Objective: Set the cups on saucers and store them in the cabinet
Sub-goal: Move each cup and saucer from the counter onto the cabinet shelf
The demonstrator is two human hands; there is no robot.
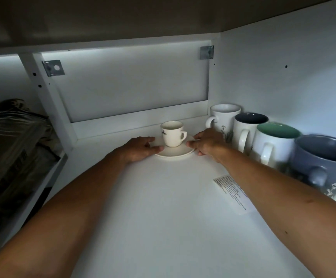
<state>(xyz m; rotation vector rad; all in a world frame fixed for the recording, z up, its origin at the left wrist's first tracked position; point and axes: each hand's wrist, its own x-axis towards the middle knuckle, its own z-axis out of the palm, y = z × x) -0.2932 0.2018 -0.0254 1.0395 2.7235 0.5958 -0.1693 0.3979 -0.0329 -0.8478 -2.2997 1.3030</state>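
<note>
Cup [172, 133] on saucer [175, 153], left hand [141, 147] and right hand [205, 144] each with grip on its rim

The white laminate cabinet [283, 77] has a pale back panel [133, 83] carrying two grey metal brackets [53, 68]. Cool light washes its top edge.

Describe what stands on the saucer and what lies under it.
A small white cup stands upright on the saucer, which rests on the cabinet shelf. The left hand and right hand hold its rim. The cup covers the saucer's centre, and its underside is hidden.
</note>
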